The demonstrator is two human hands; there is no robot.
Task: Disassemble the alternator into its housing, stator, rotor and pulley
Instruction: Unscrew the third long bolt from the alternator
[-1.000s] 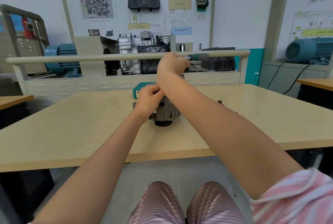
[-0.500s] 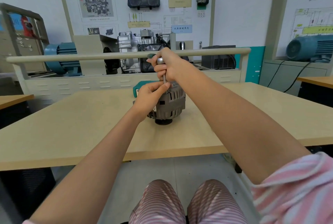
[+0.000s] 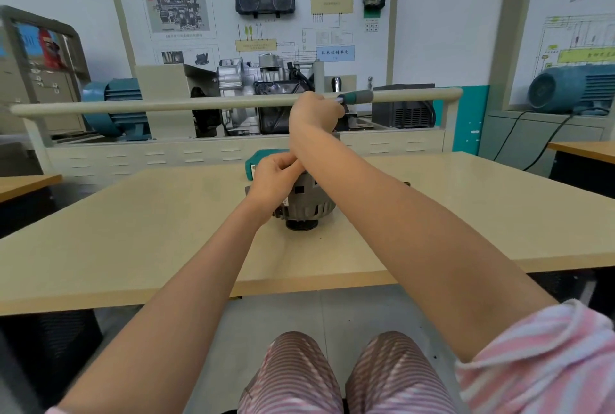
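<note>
Alternator [image 3: 307, 204] top hidden behind right forearm; tool [image 3: 356, 96] tip unseen, perhaps a ratchet.

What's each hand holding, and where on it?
Right hand grips a green-handled tool near the shaft end of its handle. Left hand grips the top of the alternator, steadying it.

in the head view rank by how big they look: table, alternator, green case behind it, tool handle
1. table
2. alternator
3 and 4. green case and tool handle: both mostly hidden by the hands, too close to rank.
</note>
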